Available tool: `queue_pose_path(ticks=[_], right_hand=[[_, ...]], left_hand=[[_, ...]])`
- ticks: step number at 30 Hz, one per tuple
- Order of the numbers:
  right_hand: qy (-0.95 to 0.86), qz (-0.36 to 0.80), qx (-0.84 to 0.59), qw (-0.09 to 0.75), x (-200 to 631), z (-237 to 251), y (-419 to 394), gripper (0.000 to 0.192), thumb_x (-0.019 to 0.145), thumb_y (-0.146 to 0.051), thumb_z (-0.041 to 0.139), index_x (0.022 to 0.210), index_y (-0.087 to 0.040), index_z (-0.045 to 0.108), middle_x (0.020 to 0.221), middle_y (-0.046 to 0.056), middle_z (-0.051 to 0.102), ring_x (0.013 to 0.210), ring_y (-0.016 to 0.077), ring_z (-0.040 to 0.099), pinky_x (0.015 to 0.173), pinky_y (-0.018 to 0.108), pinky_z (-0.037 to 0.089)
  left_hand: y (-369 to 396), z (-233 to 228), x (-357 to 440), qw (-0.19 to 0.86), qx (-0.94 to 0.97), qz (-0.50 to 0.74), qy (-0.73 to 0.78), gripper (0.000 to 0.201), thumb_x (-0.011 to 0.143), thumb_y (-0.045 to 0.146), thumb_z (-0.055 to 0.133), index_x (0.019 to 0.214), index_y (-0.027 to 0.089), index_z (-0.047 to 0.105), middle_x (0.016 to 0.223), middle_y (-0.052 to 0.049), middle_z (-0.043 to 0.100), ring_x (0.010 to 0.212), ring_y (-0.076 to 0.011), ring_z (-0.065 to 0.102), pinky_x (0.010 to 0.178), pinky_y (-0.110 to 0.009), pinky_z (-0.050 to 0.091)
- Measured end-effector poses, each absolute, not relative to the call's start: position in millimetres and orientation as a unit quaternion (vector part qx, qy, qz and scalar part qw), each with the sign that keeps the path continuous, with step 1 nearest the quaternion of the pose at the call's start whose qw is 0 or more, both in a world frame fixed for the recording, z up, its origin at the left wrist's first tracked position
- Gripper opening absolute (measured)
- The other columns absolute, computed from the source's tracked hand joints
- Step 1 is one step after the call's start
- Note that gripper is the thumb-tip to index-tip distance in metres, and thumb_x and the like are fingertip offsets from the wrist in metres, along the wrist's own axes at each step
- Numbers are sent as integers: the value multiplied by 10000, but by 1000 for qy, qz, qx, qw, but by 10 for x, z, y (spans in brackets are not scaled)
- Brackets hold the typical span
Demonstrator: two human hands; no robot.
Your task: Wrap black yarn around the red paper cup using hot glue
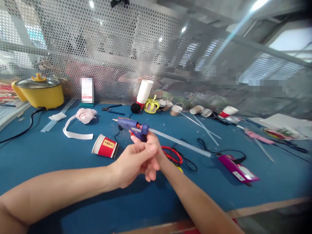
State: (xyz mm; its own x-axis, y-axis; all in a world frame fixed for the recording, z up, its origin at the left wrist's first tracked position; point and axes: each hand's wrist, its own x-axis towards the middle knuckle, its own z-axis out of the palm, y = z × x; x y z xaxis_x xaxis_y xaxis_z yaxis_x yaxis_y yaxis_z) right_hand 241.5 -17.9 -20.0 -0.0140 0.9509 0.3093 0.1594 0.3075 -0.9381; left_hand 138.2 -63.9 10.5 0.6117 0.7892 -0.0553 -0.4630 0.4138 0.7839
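My right hand (154,142) grips the handle of a blue glue gun (128,123) with an orange trigger. Its metal nozzle points left, and a long clear glue stick (179,141) sticks out of its back end. My left hand (136,160) is in front of the right wrist, overlapping it in view. Its fingers are curled with the thumb against the index finger; whether anything is pinched there I cannot make out. A red and white paper cup (105,146) lies on its side just left of my hands. Behind it is a pale pink fabric rose (85,115) beside a curled white strip (77,134).
A yellow electric pot (41,94) stands back left. Pliers (113,110), a stack of white cups (144,92), a yellow crown-like piece (151,105) and small baskets (176,110) line the mesh screen. Black cords run to a purple power strip (237,169) on the right.
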Motion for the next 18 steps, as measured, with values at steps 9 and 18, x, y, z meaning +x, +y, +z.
queue_pose_path(ticks=[9, 18], right_hand=[[-590, 416, -403, 563, 2572, -64, -122, 264, 710, -330, 646, 922, -203, 554, 860, 5, 633, 808, 148, 593, 789, 309, 462], [-545, 493, -400, 548, 2542, -36, -156, 295, 659, -361, 677, 885, -210, 564, 795, -4, 622, 754, 157, 597, 741, 314, 475]], left_hand=[[-470, -115, 1408, 652, 387, 538, 368, 243, 675, 200, 693, 847, 150, 528, 718, 27, 547, 651, -80, 505, 596, -191, 390], [-321, -212, 1530, 678, 406, 536, 298, 227, 657, 228, 703, 843, 119, 629, 776, -26, 639, 708, -120, 557, 639, -221, 417]])
